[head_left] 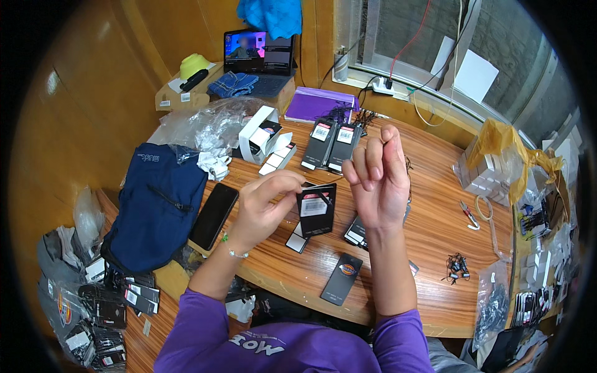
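My left hand point(267, 202) pinches the top edge of a black hang tag point(318, 217) with a white barcode sticker, held tilted above the table. To its right, my right hand point(379, 174) is raised with the palm toward me. Its thumb and forefinger press together at the top and the other fingers curl; anything between them is too small to make out. Another black hang tag point(342, 278) with a coloured emblem lies flat near the table's front edge. Behind my right wrist is a stack of black tags point(356, 231). White stickers point(297, 239) lie beneath the held tag.
Two tag bundles with black cords point(321, 138) lie farther back beside an opened white box point(255, 133). A phone point(214, 216) and a navy bag point(158, 208) are at left. Snips point(469, 214) and black cord pieces point(457, 266) lie at right. A laptop point(258, 59) stands behind.
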`<action>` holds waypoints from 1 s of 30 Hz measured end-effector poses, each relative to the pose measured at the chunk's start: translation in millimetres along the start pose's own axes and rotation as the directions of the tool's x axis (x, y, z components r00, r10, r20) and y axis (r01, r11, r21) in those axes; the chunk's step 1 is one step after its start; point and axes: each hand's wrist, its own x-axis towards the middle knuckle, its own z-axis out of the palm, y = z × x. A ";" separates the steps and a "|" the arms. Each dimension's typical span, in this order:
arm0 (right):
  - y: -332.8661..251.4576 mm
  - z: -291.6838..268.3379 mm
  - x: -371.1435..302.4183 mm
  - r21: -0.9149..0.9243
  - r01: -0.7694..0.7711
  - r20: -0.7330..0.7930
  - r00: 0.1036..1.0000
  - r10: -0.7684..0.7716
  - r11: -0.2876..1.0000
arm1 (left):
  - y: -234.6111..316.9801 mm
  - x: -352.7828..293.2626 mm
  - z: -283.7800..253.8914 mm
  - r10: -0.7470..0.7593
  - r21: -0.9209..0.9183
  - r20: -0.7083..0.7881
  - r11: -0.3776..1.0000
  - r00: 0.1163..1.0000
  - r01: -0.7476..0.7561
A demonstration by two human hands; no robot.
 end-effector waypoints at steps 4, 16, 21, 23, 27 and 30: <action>-1.7 4.0 -2.5 0.231 -0.046 -0.052 0.997 0.060 0.972 | 2.9 0.0 8.8 -0.193 -0.258 0.144 0.940 0.971 0.225; 2.0 17.5 -4.6 0.154 -0.011 -0.161 0.986 0.036 0.988 | 8.8 0.3 17.8 -0.274 -0.124 0.128 0.949 0.953 0.289; -10.7 17.4 -5.7 -0.518 0.001 -0.058 0.998 -0.036 0.856 | 10.2 10.7 4.3 -0.018 0.161 -0.061 0.987 0.998 0.028; -14.1 31.8 -10.1 -0.695 -0.100 -0.125 0.992 0.017 0.712 | 5.9 9.5 -3.0 -0.039 0.147 -0.044 0.988 0.998 0.045; 0.5 28.2 -11.0 -0.861 -0.038 -0.001 0.997 0.074 0.506 | 4.6 6.9 -6.5 -0.104 0.089 -0.062 0.990 0.993 0.109; 5.3 28.7 -10.6 -0.966 0.027 0.060 0.991 0.120 0.259 | 4.7 5.3 -7.4 -0.154 0.034 -0.070 0.987 0.986 0.157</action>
